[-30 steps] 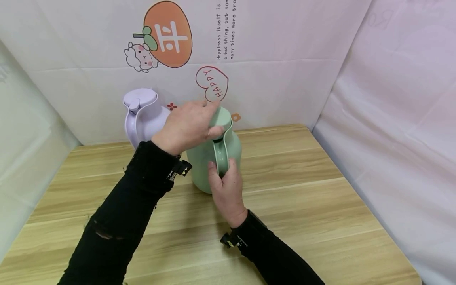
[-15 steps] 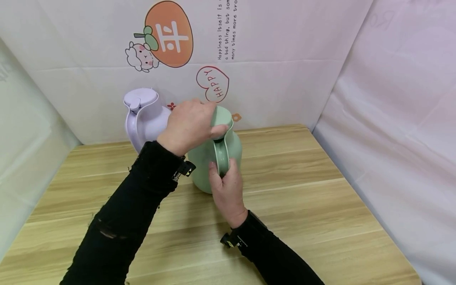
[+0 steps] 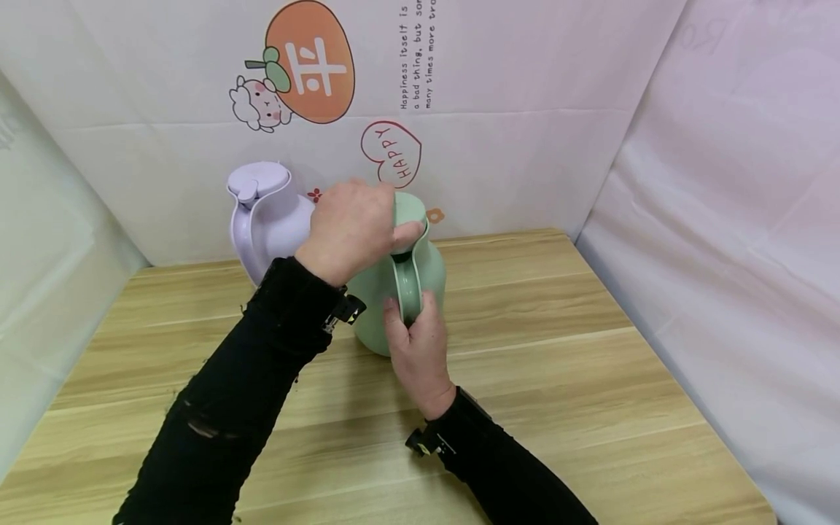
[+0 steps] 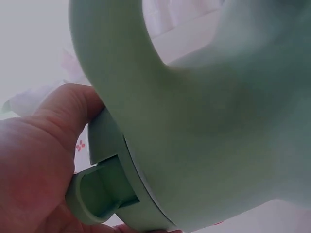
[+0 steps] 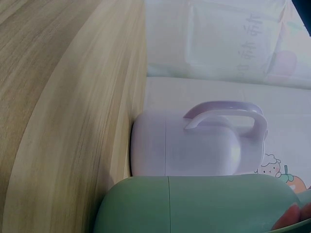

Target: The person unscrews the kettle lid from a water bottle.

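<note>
Green jug (image 3: pixel 400 292) stands upright on the wooden counter (image 3: pixel 558 379), straight ahead of us and close in, its long axis vertical, handle (image 3: pixel 407 281) facing us. Our left hand (image 3: pixel 354 230) sits on top, fingers curled over the lid (image 3: pixel 410 211) with the thumb tip pressed against the lid's near edge, just above where the handle joins. Our right hand (image 3: pixel 416 346) is lower and nearer to us, wrapped round the lower part of the handle. So the lid lies directly above the right hand's grip, and the left hand is the one on it. From the left wrist view we see the thumb against the lid's lip and a notch beside it; whether the lid has lifted at all we cannot tell, the view is too close.

Purple jug (image 3: pixel 265 215) stands behind and to the left, near the green one; we cannot tell whether they touch.

Against half a second ago: left hand has rolled slightly further over the lid, covering more of it. Right hand and jug unchanged.
</note>
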`<move>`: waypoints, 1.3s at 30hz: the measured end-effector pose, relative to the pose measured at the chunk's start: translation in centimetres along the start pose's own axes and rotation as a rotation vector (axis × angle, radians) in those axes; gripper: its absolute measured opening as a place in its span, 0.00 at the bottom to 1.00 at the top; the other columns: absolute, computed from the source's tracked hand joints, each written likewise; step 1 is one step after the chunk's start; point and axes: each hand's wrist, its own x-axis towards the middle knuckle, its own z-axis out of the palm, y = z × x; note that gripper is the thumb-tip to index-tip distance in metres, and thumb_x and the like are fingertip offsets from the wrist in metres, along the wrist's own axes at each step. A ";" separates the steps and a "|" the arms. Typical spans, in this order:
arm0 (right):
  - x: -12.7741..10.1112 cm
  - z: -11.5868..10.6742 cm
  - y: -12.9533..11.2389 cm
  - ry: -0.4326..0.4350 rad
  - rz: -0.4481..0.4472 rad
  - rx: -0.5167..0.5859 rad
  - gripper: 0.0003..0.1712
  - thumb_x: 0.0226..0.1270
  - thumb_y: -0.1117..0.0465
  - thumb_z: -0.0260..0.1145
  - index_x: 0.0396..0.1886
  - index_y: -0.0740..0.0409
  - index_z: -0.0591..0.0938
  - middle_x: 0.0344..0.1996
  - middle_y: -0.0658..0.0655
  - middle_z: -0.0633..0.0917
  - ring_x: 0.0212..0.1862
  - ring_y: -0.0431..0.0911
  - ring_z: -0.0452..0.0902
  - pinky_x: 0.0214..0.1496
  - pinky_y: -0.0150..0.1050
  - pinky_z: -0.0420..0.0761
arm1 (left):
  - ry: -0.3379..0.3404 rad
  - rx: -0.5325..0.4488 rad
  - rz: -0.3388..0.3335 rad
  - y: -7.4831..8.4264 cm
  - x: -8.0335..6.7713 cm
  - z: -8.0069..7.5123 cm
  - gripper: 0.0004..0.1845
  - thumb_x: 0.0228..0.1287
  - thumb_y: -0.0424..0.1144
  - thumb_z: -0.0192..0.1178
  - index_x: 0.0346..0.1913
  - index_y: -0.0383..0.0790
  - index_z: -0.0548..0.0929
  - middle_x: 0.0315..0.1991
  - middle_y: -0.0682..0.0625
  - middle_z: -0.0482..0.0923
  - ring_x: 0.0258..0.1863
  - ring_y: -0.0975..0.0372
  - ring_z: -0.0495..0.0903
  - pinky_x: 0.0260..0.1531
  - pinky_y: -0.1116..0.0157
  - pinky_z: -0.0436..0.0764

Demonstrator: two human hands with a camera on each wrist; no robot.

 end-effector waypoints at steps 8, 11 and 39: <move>0.0 0.0 0.0 0.010 0.004 -0.012 0.14 0.80 0.55 0.59 0.45 0.63 0.74 0.28 0.54 0.72 0.29 0.45 0.70 0.32 0.37 0.72 | 0.036 -0.009 -0.022 -0.1 -0.2 -0.4 0.26 0.67 0.61 0.60 0.32 0.39 0.77 0.24 0.45 0.76 0.25 0.49 0.78 0.20 0.57 0.72; 0.0 0.0 0.0 0.008 0.004 -0.004 0.14 0.80 0.55 0.59 0.46 0.63 0.73 0.28 0.53 0.72 0.29 0.45 0.70 0.33 0.37 0.72 | 0.050 -0.022 -0.036 -0.2 -0.2 -0.5 0.28 0.67 0.63 0.60 0.38 0.37 0.80 0.28 0.43 0.78 0.28 0.48 0.79 0.23 0.55 0.76; -0.1 0.1 0.0 0.003 -0.003 0.048 0.19 0.80 0.53 0.62 0.55 0.64 0.74 0.48 0.59 0.85 0.51 0.48 0.83 0.51 0.48 0.84 | 0.207 -1.009 -0.214 -3.7 -1.5 0.9 0.34 0.75 0.62 0.52 0.75 0.47 0.71 0.58 0.45 0.83 0.53 0.59 0.82 0.56 0.59 0.80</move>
